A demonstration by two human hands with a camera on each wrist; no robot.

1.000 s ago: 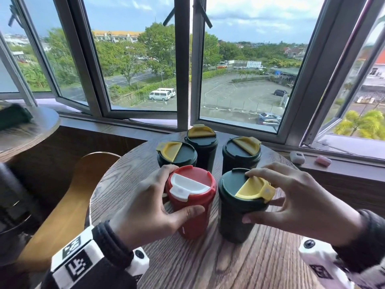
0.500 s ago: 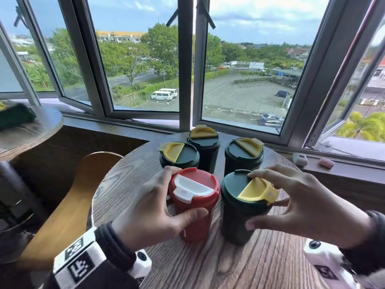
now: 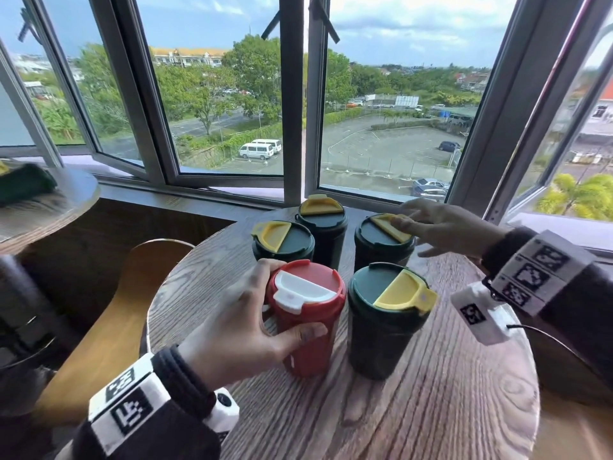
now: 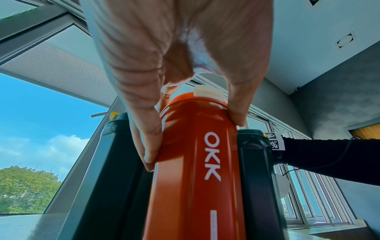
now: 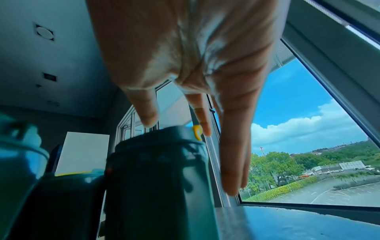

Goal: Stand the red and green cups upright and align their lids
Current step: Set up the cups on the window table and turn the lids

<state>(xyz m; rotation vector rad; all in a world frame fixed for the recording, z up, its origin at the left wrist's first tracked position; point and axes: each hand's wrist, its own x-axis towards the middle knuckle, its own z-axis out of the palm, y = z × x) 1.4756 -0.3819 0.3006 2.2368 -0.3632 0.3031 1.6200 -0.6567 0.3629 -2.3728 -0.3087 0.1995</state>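
Note:
Five cups stand upright on the round wooden table (image 3: pixel 431 410). My left hand (image 3: pixel 288 300) grips the red cup (image 3: pixel 306 343) near the front, thumb on its near side and fingers round its left. In the left wrist view the left hand (image 4: pixel 195 142) holds the red cup (image 4: pixel 195 170) just below its white-flapped lid. The front green cup (image 3: pixel 384 333) stands free beside it. My right hand (image 3: pixel 409 237) hovers with straight fingers over the back-right green cup (image 3: pixel 378 250), a fingertip at its yellow flap. The right wrist view has this green cup (image 5: pixel 156 170) under the spread right hand (image 5: pixel 179 128).
Two more green cups (image 3: pixel 282 240) (image 3: pixel 321 224) stand at the back, close to the open window frame (image 3: pixel 293 161). A wooden chair (image 3: pixel 109 327) sits left of the table. Another table (image 3: pixel 49 207) lies at far left.
My right hand let go of the front green cup and moved back to the back-right green cup. The left hand keeps its hold on the red cup.

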